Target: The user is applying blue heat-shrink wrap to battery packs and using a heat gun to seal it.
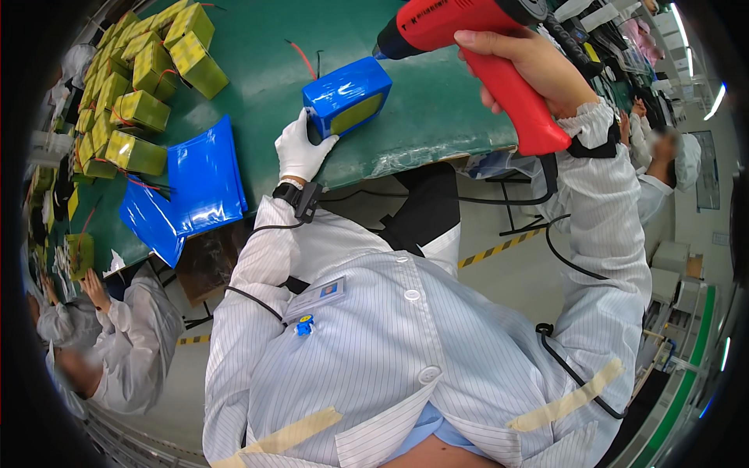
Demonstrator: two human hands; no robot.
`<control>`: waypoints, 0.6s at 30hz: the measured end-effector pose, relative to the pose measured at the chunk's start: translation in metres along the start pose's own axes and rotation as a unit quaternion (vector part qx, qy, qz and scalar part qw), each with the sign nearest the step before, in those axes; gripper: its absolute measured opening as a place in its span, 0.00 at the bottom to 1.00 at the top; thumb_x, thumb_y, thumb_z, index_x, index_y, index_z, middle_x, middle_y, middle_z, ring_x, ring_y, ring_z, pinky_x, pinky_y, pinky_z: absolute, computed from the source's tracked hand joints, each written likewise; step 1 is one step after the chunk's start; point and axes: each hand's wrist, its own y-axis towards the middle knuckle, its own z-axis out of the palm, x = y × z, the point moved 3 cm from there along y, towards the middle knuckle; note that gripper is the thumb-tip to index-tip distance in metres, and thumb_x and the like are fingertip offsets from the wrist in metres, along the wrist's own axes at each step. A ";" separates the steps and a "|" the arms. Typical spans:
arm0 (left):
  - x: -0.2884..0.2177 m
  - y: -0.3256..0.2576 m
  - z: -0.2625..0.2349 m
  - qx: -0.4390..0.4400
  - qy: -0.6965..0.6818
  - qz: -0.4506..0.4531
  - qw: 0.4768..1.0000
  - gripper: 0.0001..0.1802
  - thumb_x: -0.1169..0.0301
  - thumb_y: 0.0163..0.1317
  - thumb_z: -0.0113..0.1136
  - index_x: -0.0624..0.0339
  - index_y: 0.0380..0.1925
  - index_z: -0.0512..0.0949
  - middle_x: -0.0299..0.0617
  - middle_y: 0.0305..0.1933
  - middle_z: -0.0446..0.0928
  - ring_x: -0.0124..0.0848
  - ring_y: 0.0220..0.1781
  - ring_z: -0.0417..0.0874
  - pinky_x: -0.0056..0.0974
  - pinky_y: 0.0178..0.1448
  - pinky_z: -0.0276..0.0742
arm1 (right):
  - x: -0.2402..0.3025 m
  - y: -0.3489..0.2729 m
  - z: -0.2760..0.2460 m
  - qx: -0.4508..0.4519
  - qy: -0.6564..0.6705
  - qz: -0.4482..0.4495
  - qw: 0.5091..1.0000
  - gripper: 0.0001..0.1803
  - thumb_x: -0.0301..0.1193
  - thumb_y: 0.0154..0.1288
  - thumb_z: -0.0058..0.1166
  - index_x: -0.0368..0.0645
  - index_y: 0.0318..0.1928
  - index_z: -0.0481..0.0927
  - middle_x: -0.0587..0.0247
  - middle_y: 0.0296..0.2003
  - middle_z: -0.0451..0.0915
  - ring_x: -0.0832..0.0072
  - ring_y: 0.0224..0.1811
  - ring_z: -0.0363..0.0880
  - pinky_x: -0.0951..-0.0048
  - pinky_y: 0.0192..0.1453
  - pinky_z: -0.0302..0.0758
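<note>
A battery pack in shiny blue wrap [347, 90] rests on the green tabletop, its yellow-green end facing me and red and black wires rising behind it. My left hand [302, 150], in a white glove, grips the pack at its near left corner with the thumb along the near side. Bare, my right hand [530, 70] is wrapped round the handle of a red heat gun [499, 86]. The gun's dark nozzle points left and down, close to the pack's upper right corner. Whether the nozzle touches the wrap I cannot tell.
Several yellow-green battery packs [148, 66] with red wires are piled at the left. Flat blue wrap sleeves [207, 175] lie nearer, overhanging the table [265, 39]. A black cable [499, 201] hangs from the gun. Co-workers sit at left [133, 335] and right [655, 187].
</note>
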 end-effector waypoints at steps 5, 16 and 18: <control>0.003 -0.001 0.001 -0.007 0.001 0.006 1.000 0.46 0.50 0.46 0.76 0.62 0.63 0.73 0.49 0.46 0.83 0.47 0.52 0.83 0.49 0.57 0.77 | 0.005 -0.005 0.009 0.030 0.017 -0.002 0.999 0.34 0.53 0.60 0.68 0.34 0.49 0.76 0.62 0.30 0.76 0.73 0.21 0.82 0.74 0.24 0.81; 0.001 0.000 0.001 -0.004 0.005 -0.001 1.000 0.47 0.52 0.45 0.78 0.60 0.65 0.72 0.50 0.46 0.83 0.47 0.51 0.83 0.49 0.56 0.78 | 0.020 -0.003 0.034 0.107 0.033 -0.013 0.994 0.28 0.51 0.64 0.65 0.37 0.46 0.77 0.65 0.32 0.77 0.78 0.20 0.80 0.77 0.23 0.79; 0.002 -0.001 0.003 0.000 0.003 -0.002 1.000 0.47 0.52 0.45 0.78 0.60 0.65 0.72 0.50 0.45 0.83 0.47 0.51 0.83 0.49 0.56 0.78 | 0.020 -0.004 0.035 0.107 0.027 -0.013 0.994 0.28 0.51 0.64 0.66 0.36 0.46 0.77 0.65 0.31 0.77 0.78 0.20 0.80 0.76 0.22 0.79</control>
